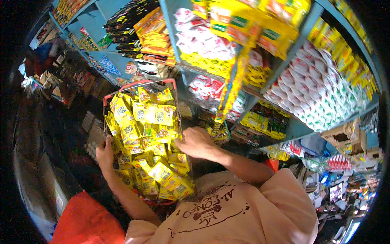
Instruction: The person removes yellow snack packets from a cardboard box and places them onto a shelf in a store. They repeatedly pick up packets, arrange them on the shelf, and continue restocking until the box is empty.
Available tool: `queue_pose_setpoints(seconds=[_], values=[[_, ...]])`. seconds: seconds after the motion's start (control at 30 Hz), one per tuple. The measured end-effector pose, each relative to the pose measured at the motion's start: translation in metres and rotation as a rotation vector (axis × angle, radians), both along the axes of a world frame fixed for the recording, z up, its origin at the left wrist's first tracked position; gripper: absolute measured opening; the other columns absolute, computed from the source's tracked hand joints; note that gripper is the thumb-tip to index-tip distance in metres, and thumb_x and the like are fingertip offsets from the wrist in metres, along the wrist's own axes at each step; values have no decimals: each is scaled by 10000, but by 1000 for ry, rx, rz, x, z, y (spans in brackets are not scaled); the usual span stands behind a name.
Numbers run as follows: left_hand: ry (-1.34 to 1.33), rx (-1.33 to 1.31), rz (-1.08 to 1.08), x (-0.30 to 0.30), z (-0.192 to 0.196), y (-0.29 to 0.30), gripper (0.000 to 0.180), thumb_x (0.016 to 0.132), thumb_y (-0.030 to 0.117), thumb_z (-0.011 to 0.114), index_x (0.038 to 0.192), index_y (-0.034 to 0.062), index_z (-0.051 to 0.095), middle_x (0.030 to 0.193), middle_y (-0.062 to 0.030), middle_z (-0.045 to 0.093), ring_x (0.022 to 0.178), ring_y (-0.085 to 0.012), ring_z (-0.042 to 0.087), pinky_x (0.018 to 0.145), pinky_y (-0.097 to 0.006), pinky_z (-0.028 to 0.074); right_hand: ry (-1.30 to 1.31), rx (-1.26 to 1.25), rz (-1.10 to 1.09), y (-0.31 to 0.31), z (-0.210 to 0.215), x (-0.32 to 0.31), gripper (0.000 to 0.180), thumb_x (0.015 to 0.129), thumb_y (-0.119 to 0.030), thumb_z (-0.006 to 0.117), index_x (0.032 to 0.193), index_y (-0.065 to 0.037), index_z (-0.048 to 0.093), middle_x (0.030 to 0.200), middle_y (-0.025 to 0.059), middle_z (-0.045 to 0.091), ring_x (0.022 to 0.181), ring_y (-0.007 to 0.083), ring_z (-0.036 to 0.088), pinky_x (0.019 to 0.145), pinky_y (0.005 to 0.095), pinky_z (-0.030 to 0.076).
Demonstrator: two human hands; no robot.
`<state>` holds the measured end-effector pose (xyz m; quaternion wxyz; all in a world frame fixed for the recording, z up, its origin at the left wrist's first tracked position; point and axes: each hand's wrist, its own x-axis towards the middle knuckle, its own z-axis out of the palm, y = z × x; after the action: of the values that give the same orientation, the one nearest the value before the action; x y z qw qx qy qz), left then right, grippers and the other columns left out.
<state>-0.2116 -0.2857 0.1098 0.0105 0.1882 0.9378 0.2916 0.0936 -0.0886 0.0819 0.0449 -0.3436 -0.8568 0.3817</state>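
Inside the red-rimmed basket (174, 84) I see yellow packets (154, 114) heaped. Flanking it are 2 partly curled hands, the left hand (105, 154) at its left side, the right hand (198, 142) at its right; I can't tell what either grips.

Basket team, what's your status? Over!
Left hand at left side of red-edged rectangular basket. Right hand at its right edge; grip unclear. Shiny yellow packets heaped inside, hiding basket's bottom.

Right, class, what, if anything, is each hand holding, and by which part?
The left hand appears to hold the basket by its left side. The right hand is at the other side, by the sachets; whether its grip holds anything is unclear.
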Motion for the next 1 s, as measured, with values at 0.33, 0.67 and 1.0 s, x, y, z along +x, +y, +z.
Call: queue_pose_setpoints(seconds=[0.33,0.67,1.0], values=[[-63,238,-339,61,32,33,470,1007,403,664,1095,-56,709,912,-93,691,836,-173,554,819,-356,474,368,-1327,-96,-123,-28,123,318,962,-209,623,1072,76,713,1077,145,754,987,242,760,858,312,567],[-175,-26,-838,146,-40,113,462,1035,348,648,824,-52,558,669,-41,429,688,-115,375,585,-360,334,282,-1884,-379,-166,-81,195,314,918,-262,642,1023,34,647,1001,192,721,879,267,730,812,338,560],[-153,-231,-1258,252,-149,224,481,999,413,647,847,-43,650,787,-270,643,769,-461,638,693,-482,489,418,-2004,-890,-177,-92,219,213,866,-264,634,946,-67,630,846,123,666,739,258,646,697,365,535]])
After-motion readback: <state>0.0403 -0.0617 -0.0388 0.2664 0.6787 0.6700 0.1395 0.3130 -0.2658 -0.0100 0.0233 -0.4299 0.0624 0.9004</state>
